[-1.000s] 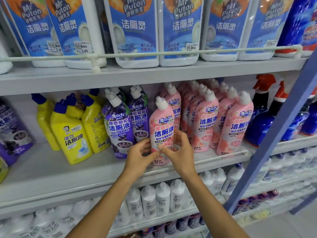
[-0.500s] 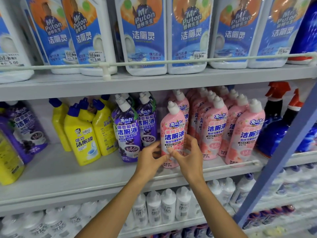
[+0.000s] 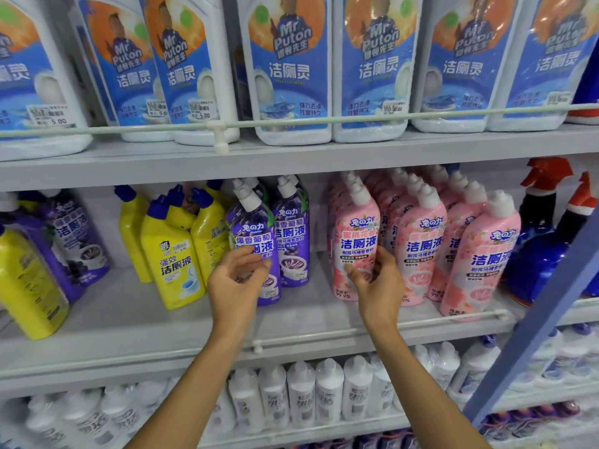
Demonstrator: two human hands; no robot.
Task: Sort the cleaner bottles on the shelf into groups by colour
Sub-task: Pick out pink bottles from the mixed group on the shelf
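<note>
While both arms reach up from the bottom of the view, the left hand (image 3: 238,280) sits in front of the front purple bottle (image 3: 256,251) on the middle shelf (image 3: 129,319), fingers (image 3: 249,254) curled loosely over its lower label; cannot tell whether they actually grip it or just touch. That purple bottle leans a bit left, white cap up, with a second purple bottle (image 3: 291,234) just behind and right of it. The right hand (image 3: 377,286) is at the front pink bottle (image 3: 355,244), thumb and fingertips (image 3: 351,270) pinched against its lower front, bottle standing upright on the shelf. A bare gap of shelf separates the purple pair from the pink one.

Pink group (image 3: 453,241): several rows packed tight right of the held pink bottle, all upright, white caps. Yellow bottles (image 3: 171,254) with blue caps stand left of the purple pair, touching or nearly so. Further left, another purple bottle (image 3: 77,241) leans against the back, and one more yellow bottle (image 3: 26,286) tilts at the far left edge, so colours there are mixed. Dark blue spray bottles (image 3: 544,241) with red triggers stand at the far right of the same shelf.

Upper shelf carries large white jugs (image 3: 291,69) with blue labels behind a rail (image 3: 324,119). Lower shelf holds rows of white bottles (image 3: 301,393), blurred. A blue upright post (image 3: 551,306) crosses the right side diagonally.
</note>
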